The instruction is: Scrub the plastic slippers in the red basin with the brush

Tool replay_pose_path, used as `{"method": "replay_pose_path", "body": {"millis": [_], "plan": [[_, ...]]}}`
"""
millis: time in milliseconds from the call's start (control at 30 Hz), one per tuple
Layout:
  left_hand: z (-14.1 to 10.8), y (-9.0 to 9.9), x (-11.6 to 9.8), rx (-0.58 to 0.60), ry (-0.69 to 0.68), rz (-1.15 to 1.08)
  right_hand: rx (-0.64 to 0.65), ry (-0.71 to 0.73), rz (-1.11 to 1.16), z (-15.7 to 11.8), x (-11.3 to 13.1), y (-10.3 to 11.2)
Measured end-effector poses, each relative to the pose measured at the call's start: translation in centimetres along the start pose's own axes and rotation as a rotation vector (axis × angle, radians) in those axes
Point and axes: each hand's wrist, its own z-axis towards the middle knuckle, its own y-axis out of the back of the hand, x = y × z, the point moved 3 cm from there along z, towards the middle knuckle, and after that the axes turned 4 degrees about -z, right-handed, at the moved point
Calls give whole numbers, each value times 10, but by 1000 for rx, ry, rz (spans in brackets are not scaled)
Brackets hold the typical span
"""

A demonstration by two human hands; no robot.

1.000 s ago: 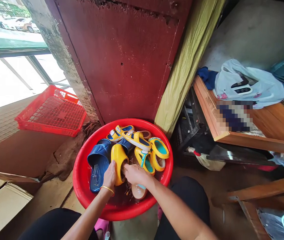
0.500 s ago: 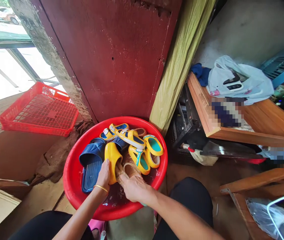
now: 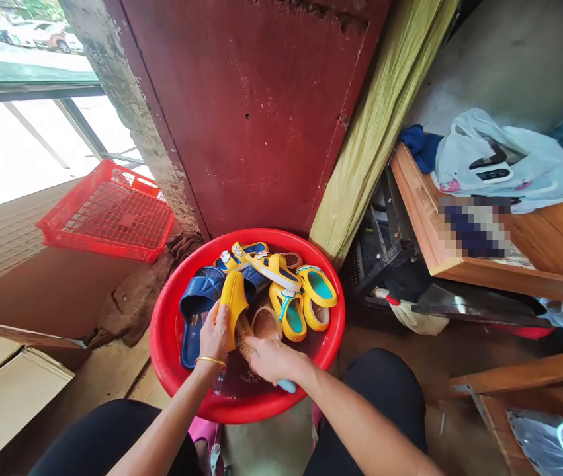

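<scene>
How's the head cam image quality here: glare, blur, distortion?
Head view: window blown out white; wide-angle bending tilts the red metal panel; pixelated mosaic patch hides part of the wooden shelf; right hand fairly sharp, no strong motion blur.

The right hand (image 3: 275, 360) hides most of a pale blue plastic brush (image 3: 286, 385); a pixelated patch (image 3: 474, 228) covers part of an orange wooden board (image 3: 489, 274).

held slipper (image 3: 233, 303): yellow | brush handle (image 3: 286, 386): light blue | basin (image 3: 164, 350): red
</scene>
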Motion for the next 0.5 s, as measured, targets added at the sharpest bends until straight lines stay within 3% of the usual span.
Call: {"method": "replay_pose_path", "body": {"millis": [133,300,400,500], "plan": [[1,5,2,-36,5,11,144,89,136,-28,-2,-1],[1,3,5,-24,58,-10,179,141,163,-50,-9,-1],[-2,0,7,-23,107,-67,53,139,112,-44,-8,-3],[-10,-9,6,16,100,-107,-185,-38,-37,-21,-4,-4]]}}
